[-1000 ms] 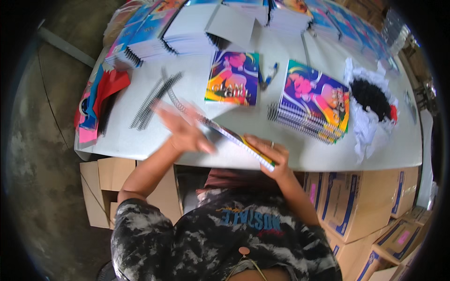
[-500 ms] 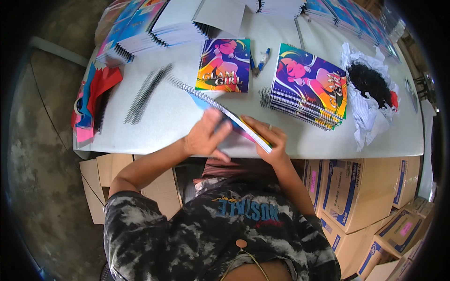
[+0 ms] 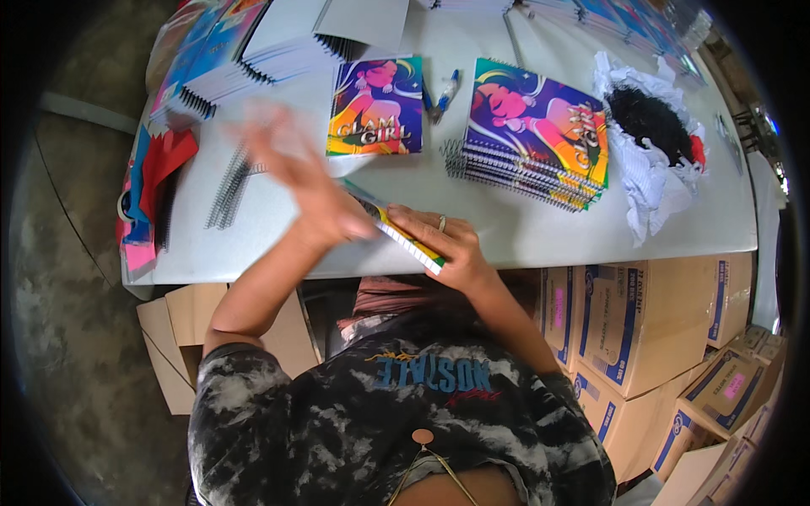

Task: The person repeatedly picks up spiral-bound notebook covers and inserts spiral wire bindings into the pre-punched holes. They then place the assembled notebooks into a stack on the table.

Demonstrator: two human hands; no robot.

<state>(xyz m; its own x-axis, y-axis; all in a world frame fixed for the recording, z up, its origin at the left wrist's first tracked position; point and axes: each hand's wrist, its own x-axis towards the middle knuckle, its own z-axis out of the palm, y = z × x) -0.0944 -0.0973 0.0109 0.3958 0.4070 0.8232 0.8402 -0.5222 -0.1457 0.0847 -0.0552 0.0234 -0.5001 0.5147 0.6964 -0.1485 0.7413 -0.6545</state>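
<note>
My right hand [image 3: 443, 244] grips a spiral notebook [image 3: 413, 244] with a colourful cover, tilted with its edge up, over the front edge of the table. Smeared by motion, my left hand [image 3: 316, 190] is stretched out up and to the left, its fingers apart and its thumb near the notebook. It covers much of the notebook's far end and the coil there. Loose wire coils [image 3: 228, 190] lie on the table close to the left fingers. Beyond my hands, a notebook [image 3: 375, 110] with an illustrated cover lies flat.
A stack of similar notebooks [image 3: 536, 135] stands to the right, beside crumpled paper [image 3: 645, 181] holding a black tangle [image 3: 648, 126]. Blue-handled pliers [image 3: 443, 94] lie between notebooks. Red sheets [image 3: 169, 160] and a tape dispenser [image 3: 135, 211] sit at the left edge. Cardboard boxes [image 3: 675, 312] are below right.
My left hand has swung up and to the left, away from the notebook's edge. My right hand still holds the notebook. The whole view has shifted a little.
</note>
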